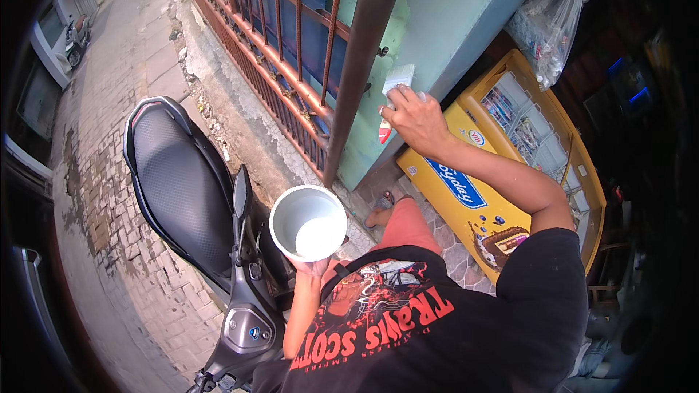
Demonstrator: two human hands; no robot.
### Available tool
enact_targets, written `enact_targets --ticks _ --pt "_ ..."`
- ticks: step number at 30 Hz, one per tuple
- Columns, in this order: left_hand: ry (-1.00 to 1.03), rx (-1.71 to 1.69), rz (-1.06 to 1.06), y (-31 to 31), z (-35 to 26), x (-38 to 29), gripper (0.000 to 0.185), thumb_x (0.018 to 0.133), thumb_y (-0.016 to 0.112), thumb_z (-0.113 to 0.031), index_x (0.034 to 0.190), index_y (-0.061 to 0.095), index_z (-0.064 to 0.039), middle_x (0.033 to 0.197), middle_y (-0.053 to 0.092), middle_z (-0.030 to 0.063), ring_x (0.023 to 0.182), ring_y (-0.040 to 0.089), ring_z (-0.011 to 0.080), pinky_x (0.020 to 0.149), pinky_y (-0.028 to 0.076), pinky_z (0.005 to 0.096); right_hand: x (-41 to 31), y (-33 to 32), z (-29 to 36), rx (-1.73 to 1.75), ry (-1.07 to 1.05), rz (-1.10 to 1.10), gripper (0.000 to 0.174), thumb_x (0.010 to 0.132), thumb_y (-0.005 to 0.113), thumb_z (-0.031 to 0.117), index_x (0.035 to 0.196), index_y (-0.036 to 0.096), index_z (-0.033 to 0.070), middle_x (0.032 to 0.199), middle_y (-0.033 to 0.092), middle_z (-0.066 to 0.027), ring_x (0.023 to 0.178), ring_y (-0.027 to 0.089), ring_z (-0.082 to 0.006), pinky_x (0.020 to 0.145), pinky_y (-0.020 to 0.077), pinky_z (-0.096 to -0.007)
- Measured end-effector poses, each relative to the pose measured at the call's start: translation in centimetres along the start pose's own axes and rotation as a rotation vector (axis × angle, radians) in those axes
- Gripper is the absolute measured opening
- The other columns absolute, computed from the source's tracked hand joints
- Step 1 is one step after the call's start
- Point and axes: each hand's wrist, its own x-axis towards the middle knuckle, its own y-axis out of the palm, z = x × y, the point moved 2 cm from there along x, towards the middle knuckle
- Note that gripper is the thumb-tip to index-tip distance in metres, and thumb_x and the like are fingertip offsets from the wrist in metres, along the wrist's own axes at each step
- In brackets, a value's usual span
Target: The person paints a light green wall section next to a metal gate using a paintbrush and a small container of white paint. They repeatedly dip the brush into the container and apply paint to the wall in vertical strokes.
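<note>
My right hand [416, 120] grips a flat paintbrush by its handle [385, 134]. White paint coats the brush's bristles [400, 77], which lie at or close to the pale green wall pillar [434, 27]; whether they touch it I cannot tell. Lower and to the left, my left hand [315, 266] supports a round white container [308, 222] from beneath, its mouth tilted towards me. White paint [319, 239] shows inside it. Most of the left hand's fingers are hidden behind the container.
Left of me a parked motor scooter [183, 174] stands on the paved lane. A rusty metal fence [297, 87] meets the pillar. To the right are a yellow ice-cream freezer [437, 180] and a hanging plastic bag [546, 27]. Another scooter [75, 43] stands farther off.
</note>
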Motion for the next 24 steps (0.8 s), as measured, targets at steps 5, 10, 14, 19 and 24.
enact_targets --ticks 5,10,14,19,24 --pt "-0.114 0.020 0.236 2.5 0.2 0.3 0.096 0.094 0.051 -0.074 0.161 0.032 -0.008 0.160 0.036 0.0280 0.140 0.037 0.0629 0.098 0.048 0.0762 -2.8 4.4 -2.1 -0.196 -0.025 0.028 0.012 0.086 0.064 0.015 0.093 0.074 0.011 0.106 0.062 -0.0089 0.113 0.064 -0.0223 0.075 0.0555 -0.0358" --pt "-0.039 0.091 0.060 1.0 -1.0 1.6 0.100 0.091 0.050 -0.077 0.160 0.034 -0.007 0.155 0.043 0.0292 0.138 0.040 0.0614 0.097 0.048 0.0742 -6.0 13.6 4.0 0.115 -0.039 0.196 0.007 0.083 0.067 0.013 0.083 0.073 0.010 0.092 0.065 -0.0112 0.088 0.072 -0.0273 0.068 0.0576 -0.0403" --pt "0.037 0.151 -0.005 0.1 -2.2 1.7 0.099 0.091 0.050 -0.077 0.159 0.035 -0.006 0.153 0.045 0.0284 0.135 0.044 0.0588 0.099 0.048 0.0720 -2.5 10.0 4.4 0.451 0.141 0.114 0.012 0.089 0.070 0.016 0.098 0.077 0.011 0.089 0.068 -0.0087 0.077 0.072 -0.0313 0.066 0.0561 -0.0429" --pt "0.048 0.142 -0.016 0.4 -1.9 0.9 0.098 0.092 0.050 -0.075 0.159 0.034 -0.006 0.154 0.044 0.0286 0.135 0.044 0.0590 0.099 0.048 0.0729 -3.4 7.0 2.7 0.890 0.550 -0.147 0.019 0.090 0.078 0.021 0.101 0.077 0.006 0.089 0.074 -0.0095 0.073 0.071 -0.0274 0.066 0.0539 -0.0400" --pt "0.051 0.139 -0.035 0.3 -1.6 0.3 0.097 0.093 0.049 -0.074 0.159 0.034 -0.006 0.154 0.044 0.0288 0.135 0.044 0.0592 0.099 0.048 0.0738 -8.9 11.2 6.5 1.440 1.176 -0.341 0.017 0.093 0.079 0.016 0.102 0.076 0.002 0.089 0.076 -0.0066 0.076 0.069 -0.0115 0.066 0.0556 -0.0291"
